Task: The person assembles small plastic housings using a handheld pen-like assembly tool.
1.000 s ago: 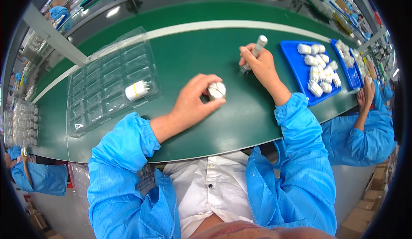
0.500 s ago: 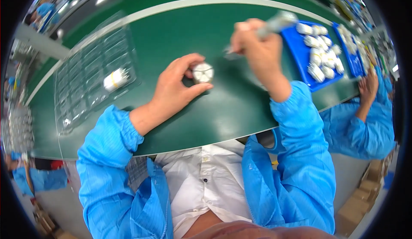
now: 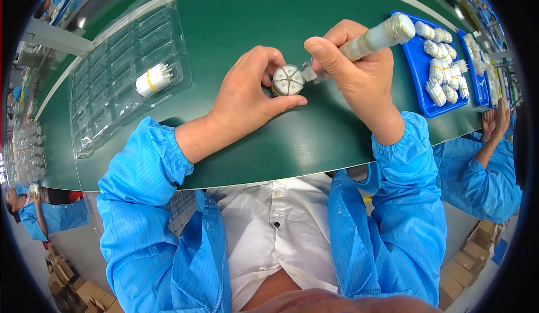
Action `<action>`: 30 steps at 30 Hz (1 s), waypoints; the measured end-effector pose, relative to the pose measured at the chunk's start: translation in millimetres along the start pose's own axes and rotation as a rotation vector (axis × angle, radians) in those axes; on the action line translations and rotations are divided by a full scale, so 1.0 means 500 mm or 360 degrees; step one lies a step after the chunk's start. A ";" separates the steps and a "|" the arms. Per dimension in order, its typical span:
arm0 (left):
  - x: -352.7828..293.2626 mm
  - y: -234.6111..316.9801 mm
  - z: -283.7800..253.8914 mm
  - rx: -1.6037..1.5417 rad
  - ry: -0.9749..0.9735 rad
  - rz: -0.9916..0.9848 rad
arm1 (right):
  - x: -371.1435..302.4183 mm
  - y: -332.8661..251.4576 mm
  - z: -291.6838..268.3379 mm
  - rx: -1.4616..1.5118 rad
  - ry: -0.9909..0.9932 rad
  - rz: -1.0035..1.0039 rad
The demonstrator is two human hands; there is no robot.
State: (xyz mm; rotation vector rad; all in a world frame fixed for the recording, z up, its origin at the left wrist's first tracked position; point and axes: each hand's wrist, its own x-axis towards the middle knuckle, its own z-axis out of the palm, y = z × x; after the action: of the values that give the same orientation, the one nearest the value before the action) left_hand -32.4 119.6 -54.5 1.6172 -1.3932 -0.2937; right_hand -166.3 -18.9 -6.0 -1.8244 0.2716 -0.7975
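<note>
My left hand (image 3: 245,86) is closed around a round white part (image 3: 288,80) whose top face is split into several wedges. It stands at the middle of the green table, with thumb and fingers on its sides. My right hand (image 3: 359,68) grips a tool with a thick, pale, wrapped handle (image 3: 377,36). The tool slants down to the left, its narrow light tip (image 3: 310,72) right beside the white part's edge; I cannot tell whether they touch. A similar white cylinder with a yellow band and prongs (image 3: 152,81) lies in the clear compartment tray (image 3: 120,68) on the left.
A blue tray (image 3: 418,96) at the right holds several white banded cylinders. Past it lies a second blue tray (image 3: 481,95) of white parts, near another person's hands (image 3: 494,121). The green table (image 3: 247,155) has its near edge in front of my body.
My right hand has brought the tool's tip to the white part, and its handle now tilts up to the right. My left hand still holds the part. The whole view has shifted slightly.
</note>
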 end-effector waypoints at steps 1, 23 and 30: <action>-0.001 0.000 0.001 -0.0001 -0.0002 -0.0005 | 0.001 -0.001 -0.002 0.0002 -0.0002 0.0005; 0.000 0.014 -0.003 0.0096 0.0007 0.0103 | 0.007 -0.010 0.005 0.0224 0.0241 0.0016; -0.001 0.014 -0.001 0.0088 0.0003 0.0244 | 0.007 0.021 0.016 0.0115 0.0119 0.0014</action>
State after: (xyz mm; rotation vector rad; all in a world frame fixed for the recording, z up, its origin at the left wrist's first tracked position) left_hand -36.7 121.0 -49.0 1.5442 -1.5262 -0.1651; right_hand -156.9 -19.1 -15.7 -1.7268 0.2949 -0.8603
